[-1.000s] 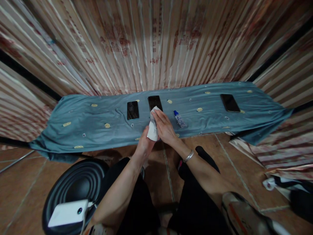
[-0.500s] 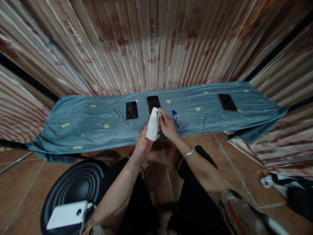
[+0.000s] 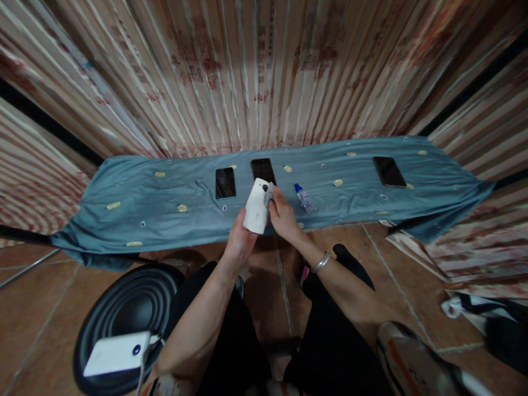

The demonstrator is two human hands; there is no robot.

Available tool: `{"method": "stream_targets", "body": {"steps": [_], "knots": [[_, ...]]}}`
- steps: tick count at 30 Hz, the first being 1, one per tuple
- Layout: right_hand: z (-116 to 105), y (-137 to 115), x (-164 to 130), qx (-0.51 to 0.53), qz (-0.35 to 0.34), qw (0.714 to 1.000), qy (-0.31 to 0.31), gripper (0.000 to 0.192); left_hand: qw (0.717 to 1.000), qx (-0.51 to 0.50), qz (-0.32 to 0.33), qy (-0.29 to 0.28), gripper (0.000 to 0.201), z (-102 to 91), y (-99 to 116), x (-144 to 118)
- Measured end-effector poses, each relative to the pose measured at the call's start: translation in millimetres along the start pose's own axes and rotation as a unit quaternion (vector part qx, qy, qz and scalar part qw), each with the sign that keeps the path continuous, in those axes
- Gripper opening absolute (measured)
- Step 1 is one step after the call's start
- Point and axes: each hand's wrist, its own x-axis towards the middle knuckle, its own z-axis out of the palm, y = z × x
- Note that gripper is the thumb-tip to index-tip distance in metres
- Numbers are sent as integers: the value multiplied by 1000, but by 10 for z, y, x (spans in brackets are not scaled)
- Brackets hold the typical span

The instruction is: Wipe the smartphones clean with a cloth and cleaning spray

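Observation:
A white phone [image 3: 254, 212], its back and dark round camera turned up, is gripped at its lower left by my left hand [image 3: 240, 237]. My right hand [image 3: 283, 213] pinches a small grey cloth [image 3: 269, 194] against the phone's upper right edge. Just beyond the phone, a dark phone [image 3: 264, 169] lies on the blue patterned cloth, partly covered by the white one. To its left rests another black phone [image 3: 225, 183]. A clear bottle with a blue cap [image 3: 304, 198] lies to the right of my right hand.
The blue cloth [image 3: 157, 212] covers a long, narrow table. A black phone or tablet [image 3: 389, 171] lies at its right. Lower left, a white power bank [image 3: 117, 353] with a cable sits on a black round stool [image 3: 134, 302]. Striped curtains [image 3: 231, 88] hang behind and at both sides.
The white phone has turned so more of its back faces up and its camera shows clearly. My right hand stays at its upper right edge with the grey cloth. The view shifted slightly.

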Motion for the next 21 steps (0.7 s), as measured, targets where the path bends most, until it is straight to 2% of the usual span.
{"method": "stream_targets", "body": {"steps": [4,9,21], "knots": [[8,-26,-38,-5,6,1000,-2,53,1000,-23,11,-1,44,0,-17,25],[-8,-153,-143,-11,3,999,-33,54,999,-32,34,10,40,-10,-12,75],[97,-508,-425,-18,-45,994,-94,54,997,-37,58,28,43,-30,162,191]]}}
